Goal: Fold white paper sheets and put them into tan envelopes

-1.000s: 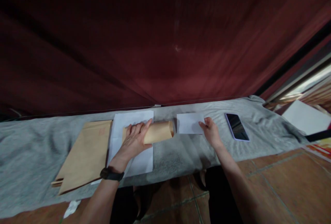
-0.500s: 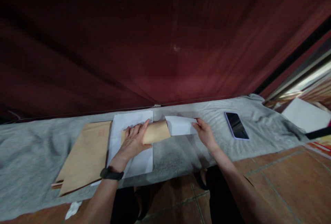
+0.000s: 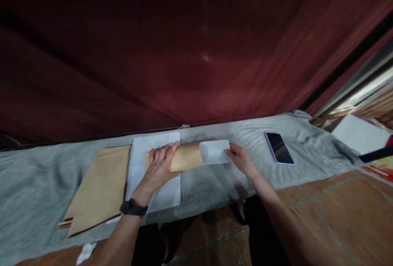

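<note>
Pinning the brown envelope [image 3: 188, 157] down with the left hand [image 3: 159, 168], fingers loosely spread and flat on top. Lies sideways mid-bench [image 3: 215, 184] over a white sheet [image 3: 166, 194], long axis left-right, mouth pointing right. Pinching a folded white slip [image 3: 215, 151] between right hand [image 3: 241, 159] fingers, left end at that mouth. Faint red print on the envelope stack [image 3: 101, 184], unreadable.

We have carried the folded white paper [image 3: 215, 152] leftward in our right grip [image 3: 241, 160], off the spot where it lay flat a second ago. The edge farthest from the grip now meets the open mouth of the small brown envelope [image 3: 187, 157], where a gap showed before.
</note>
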`<state>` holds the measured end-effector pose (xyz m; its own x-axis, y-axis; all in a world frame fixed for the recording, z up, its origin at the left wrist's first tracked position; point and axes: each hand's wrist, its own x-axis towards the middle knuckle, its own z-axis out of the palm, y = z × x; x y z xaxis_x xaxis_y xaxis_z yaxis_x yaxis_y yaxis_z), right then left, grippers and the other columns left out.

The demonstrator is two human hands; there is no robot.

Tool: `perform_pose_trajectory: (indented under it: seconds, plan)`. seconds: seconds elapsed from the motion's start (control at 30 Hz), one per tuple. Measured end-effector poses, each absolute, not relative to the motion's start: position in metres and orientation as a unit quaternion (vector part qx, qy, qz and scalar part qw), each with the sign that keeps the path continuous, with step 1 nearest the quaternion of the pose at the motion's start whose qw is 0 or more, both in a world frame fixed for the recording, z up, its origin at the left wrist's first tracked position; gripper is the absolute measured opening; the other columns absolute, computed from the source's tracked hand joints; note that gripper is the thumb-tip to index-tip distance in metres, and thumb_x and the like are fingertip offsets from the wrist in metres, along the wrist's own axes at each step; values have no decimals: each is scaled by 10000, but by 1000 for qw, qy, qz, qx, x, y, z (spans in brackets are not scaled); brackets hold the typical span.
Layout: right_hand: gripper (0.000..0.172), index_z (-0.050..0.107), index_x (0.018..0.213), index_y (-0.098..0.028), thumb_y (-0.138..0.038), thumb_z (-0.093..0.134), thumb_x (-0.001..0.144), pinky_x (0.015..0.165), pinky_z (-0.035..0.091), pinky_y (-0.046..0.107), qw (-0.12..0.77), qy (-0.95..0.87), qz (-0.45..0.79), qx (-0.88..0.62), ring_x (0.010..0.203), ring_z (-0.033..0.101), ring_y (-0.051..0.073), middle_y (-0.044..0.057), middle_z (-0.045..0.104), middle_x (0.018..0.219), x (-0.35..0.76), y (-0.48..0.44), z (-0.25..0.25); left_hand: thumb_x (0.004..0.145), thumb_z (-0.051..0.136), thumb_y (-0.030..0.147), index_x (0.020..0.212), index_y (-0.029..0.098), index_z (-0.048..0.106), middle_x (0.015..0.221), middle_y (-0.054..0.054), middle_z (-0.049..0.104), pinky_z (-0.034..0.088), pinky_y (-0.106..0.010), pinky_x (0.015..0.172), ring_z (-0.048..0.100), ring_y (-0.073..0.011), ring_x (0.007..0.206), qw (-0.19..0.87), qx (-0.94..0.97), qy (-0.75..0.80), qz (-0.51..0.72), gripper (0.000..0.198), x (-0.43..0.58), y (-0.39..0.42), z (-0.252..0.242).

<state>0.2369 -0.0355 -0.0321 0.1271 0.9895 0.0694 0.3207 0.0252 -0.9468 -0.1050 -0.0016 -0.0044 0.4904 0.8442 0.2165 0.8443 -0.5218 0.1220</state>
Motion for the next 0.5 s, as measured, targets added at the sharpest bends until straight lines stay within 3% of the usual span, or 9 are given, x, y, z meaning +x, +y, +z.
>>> perform_pose_trajectory:
  seconds: [0.13,0.3,0.5]
  plan:
    - [313,636,741,-216,-512,568,817,623,440,287,457,-530,409,-585,655,529,165,-3,606,694,221,-36,-32,718,802,366,1600,277,112,1420,-157,472,204,-636,1174,463,-376,1326,8,-872,-468,-142,1123,-89,-6,2]
    - [346,663,641,-215,-510,595,809,761,493,302,466,-541,405,-570,866,614,215,42,677,829,201,-36,-26,732,803,378,1601,259,98,1438,-174,446,205,-628,1184,426,-377,1370,8,-884,-444,-150,1126,-68,-10,6]
    - [339,670,675,-213,-469,545,860,611,493,270,430,-541,440,-574,702,615,181,27,659,756,190,-36,-34,747,792,414,1606,249,115,1425,-179,464,185,-621,1197,417,-374,1384,9,-895,-415,-164,1106,-55,-11,2]
